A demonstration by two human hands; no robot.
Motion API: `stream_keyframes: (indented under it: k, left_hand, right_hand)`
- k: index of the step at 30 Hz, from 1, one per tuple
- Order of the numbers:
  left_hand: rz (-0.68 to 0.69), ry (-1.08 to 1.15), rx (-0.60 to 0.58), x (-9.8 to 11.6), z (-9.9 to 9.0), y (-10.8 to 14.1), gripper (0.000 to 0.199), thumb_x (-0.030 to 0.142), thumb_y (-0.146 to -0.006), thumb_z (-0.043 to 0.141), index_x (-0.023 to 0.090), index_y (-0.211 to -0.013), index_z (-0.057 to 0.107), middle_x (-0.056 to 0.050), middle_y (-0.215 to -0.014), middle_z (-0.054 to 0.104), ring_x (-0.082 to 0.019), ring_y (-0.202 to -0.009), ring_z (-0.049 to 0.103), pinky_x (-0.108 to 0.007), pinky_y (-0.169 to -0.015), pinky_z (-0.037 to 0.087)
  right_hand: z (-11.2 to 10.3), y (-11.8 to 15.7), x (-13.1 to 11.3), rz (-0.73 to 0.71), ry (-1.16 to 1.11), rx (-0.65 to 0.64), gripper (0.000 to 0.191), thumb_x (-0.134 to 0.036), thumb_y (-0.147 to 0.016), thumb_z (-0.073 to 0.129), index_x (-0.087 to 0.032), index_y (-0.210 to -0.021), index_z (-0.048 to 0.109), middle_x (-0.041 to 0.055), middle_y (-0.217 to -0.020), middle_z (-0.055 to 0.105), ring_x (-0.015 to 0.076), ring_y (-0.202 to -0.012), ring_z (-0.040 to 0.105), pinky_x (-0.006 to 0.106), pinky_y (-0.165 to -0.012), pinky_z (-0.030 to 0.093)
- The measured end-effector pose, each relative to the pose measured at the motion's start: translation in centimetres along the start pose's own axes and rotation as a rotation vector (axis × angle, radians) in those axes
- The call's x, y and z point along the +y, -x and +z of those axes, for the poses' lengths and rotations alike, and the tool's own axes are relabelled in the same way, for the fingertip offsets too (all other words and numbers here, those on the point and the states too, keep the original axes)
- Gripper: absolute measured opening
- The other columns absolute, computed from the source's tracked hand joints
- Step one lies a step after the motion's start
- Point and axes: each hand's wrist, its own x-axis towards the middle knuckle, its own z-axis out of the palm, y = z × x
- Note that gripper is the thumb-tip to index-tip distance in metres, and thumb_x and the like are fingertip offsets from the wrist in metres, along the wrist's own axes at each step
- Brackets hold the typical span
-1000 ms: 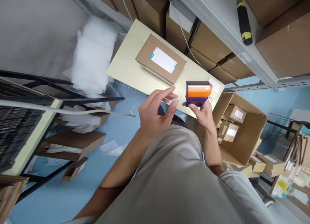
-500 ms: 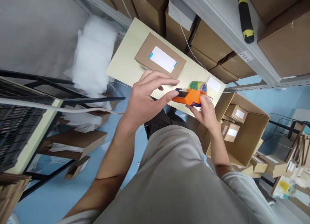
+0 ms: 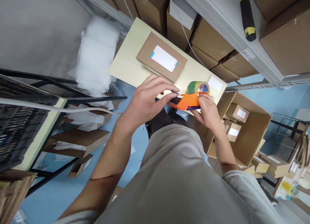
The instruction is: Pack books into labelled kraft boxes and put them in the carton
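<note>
An orange tape dispenser with a dark part and a purple edge is held over the near edge of the cream table. My right hand grips its right end. At its left end, my left hand pinches with thumb and forefinger; what lies between those fingertips is too small to tell. A green and yellow tape roll shows just beyond the dispenser. Farther back on the table lies a closed brown box with a white label.
A large open carton with small boxes stands right of the table. Shelves of cartons line the back, with a black and yellow tool on a ledge. White packing sheets and a black-framed rack are at left.
The dispenser has turned slightly and sits a little lower. The thumb and forefinger of my left hand have closed together at its left end. More of the tape roll shows.
</note>
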Motion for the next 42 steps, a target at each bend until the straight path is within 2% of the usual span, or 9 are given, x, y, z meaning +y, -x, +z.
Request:
stream_keyframes:
  k: [6, 13, 17, 25, 36, 42]
  left_hand:
    - [0.077, -0.069, -0.033, -0.2, -0.2, 0.5, 0.027, 0.048, -0.112, 0.068, 0.025, -0.110, 0.081, -0.005, -0.102, 0.078, -0.024, -0.101, 0.069, -0.042, -0.099, 0.058]
    - [0.110, -0.147, -0.021, -0.1, -0.2, 1.5, 0.020, 0.038, -0.115, 0.063, 0.026, -0.113, 0.080, -0.006, -0.105, 0.078, -0.025, -0.103, 0.069, -0.044, -0.101, 0.055]
    - [0.107, -0.165, -0.030, -0.1, -0.3, 1.7, 0.021, 0.038, -0.116, 0.061, 0.026, -0.116, 0.078, -0.007, -0.107, 0.076, -0.026, -0.104, 0.068, -0.046, -0.100, 0.055]
    - [0.132, -0.173, -0.022, 0.0, -0.7, 2.3, 0.023, 0.039, -0.117, 0.060, 0.026, -0.110, 0.077, -0.005, -0.102, 0.078, -0.025, -0.100, 0.071, -0.045, -0.097, 0.059]
    - [0.197, -0.191, -0.009, 2.4, -1.6, 3.4, 0.029, 0.041, -0.119, 0.055, 0.028, -0.109, 0.079, -0.006, -0.102, 0.078, -0.024, -0.099, 0.075, -0.042, -0.094, 0.062]
    - [0.192, -0.198, 0.035, 1.4, -0.8, 2.8, 0.025, 0.042, -0.117, 0.059, 0.027, -0.109, 0.077, -0.006, -0.101, 0.078, -0.025, -0.098, 0.074, -0.043, -0.093, 0.062]
  right_hand:
    - [-0.3, 0.1, -0.5, -0.087, 0.108, -0.008, 0.005, -0.029, -0.109, 0.062, -0.026, -0.113, 0.061, 0.0078, -0.096, 0.072, 0.0334, -0.099, 0.068, 0.056, -0.111, 0.057]
    - [-0.4, 0.0, -0.6, -0.117, 0.166, -0.029, 0.005, -0.028, -0.110, 0.061, -0.024, -0.113, 0.061, 0.0085, -0.098, 0.073, 0.0332, -0.101, 0.071, 0.055, -0.109, 0.058]
    - [-0.3, 0.0, -0.9, -0.127, 0.202, -0.020, 0.006, -0.029, -0.111, 0.060, -0.024, -0.113, 0.061, 0.0081, -0.097, 0.073, 0.0322, -0.098, 0.070, 0.055, -0.108, 0.058]
    - [-0.6, 0.2, -1.6, -0.149, 0.212, -0.022, 0.009, -0.025, -0.107, 0.063, -0.024, -0.116, 0.063, 0.0095, -0.104, 0.076, 0.0322, -0.100, 0.071, 0.055, -0.108, 0.058]
    - [-1.2, 0.5, -1.8, -0.170, 0.262, 0.061, 0.023, -0.015, -0.101, 0.060, -0.022, -0.123, 0.064, 0.0119, -0.115, 0.079, 0.0320, -0.106, 0.074, 0.054, -0.106, 0.059]
    - [-1.2, 0.7, -1.4, -0.152, 0.261, 0.015, 0.018, -0.020, -0.104, 0.063, -0.023, -0.122, 0.064, 0.0111, -0.114, 0.080, 0.0319, -0.106, 0.074, 0.054, -0.110, 0.058]
